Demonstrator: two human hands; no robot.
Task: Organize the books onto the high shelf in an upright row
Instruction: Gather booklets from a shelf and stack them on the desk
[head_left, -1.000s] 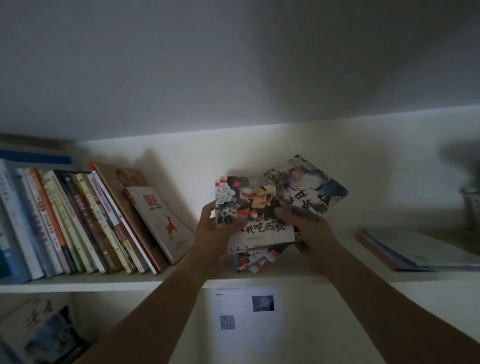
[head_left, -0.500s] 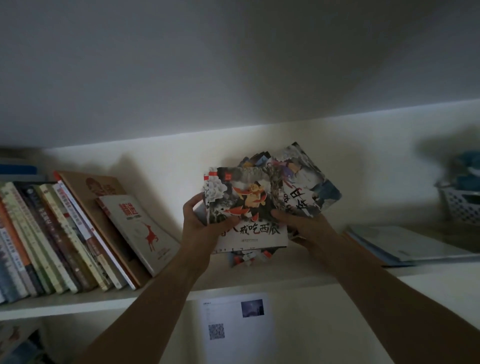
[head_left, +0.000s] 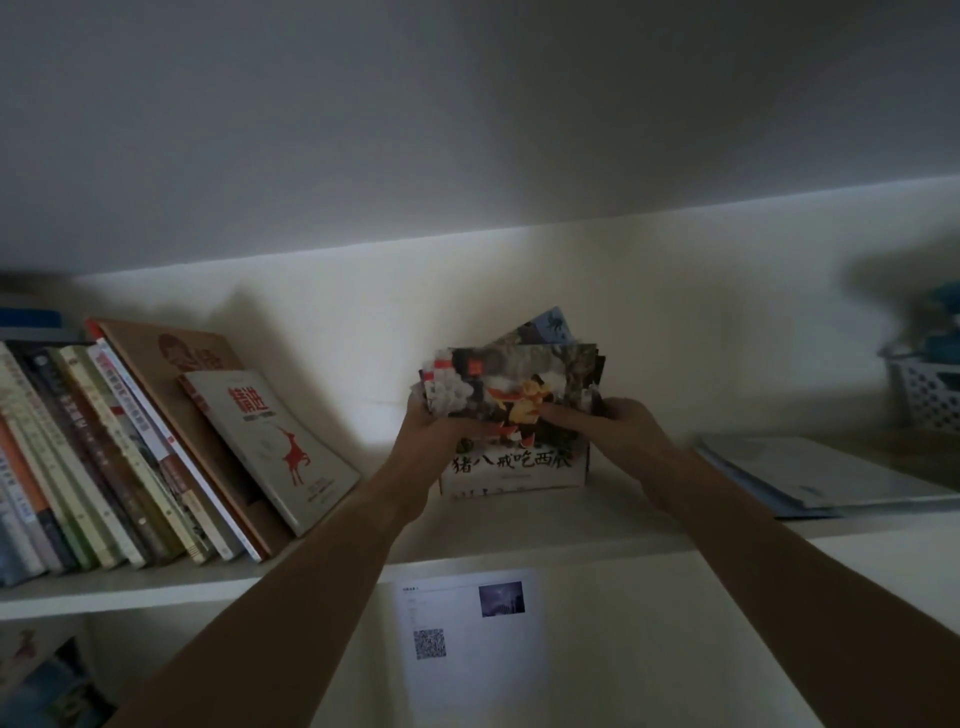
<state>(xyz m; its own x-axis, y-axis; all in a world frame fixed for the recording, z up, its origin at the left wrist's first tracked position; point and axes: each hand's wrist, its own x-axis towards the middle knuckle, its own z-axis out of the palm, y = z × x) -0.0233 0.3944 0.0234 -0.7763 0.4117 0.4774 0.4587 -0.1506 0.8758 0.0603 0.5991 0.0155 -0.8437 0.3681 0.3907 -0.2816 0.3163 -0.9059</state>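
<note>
1. Squaring a fanned bundle of thin picture books (head_left: 511, 415) on the shelf (head_left: 519, 525); bottom edge looks to rest on the board, covers facing out, upper corners splayed.
2. Left hand (head_left: 434, 434) has its grip clenched on the bundle's left edge, thumb across the front cover. Right hand (head_left: 618, 423) grips the right edge, fingers pinching front and back.
3. Doing it well, by my reading: tap the bottom edges level on the shelf, press both sides inward until the corners line up, then turn the bundle spine-out before sliding it.
4. Keep one hand on it throughout; thin books of this kind will likely slump or fan again once let go.
5. Row (head_left: 104, 457) stands well left of the bundle, leaning left; the white book with a red deer (head_left: 275, 441) leans against its right end.
6. That leaning book sits between bundle and row, so it probably needs standing up first or the bundle will not seat upright.
7. Right of the bundle: flat books (head_left: 810, 473) lying on the shelf, not yet stood up; beyond them a white basket (head_left: 922, 389).
8. Below the bundle: a sheet with a QR code (head_left: 467, 623).
</note>
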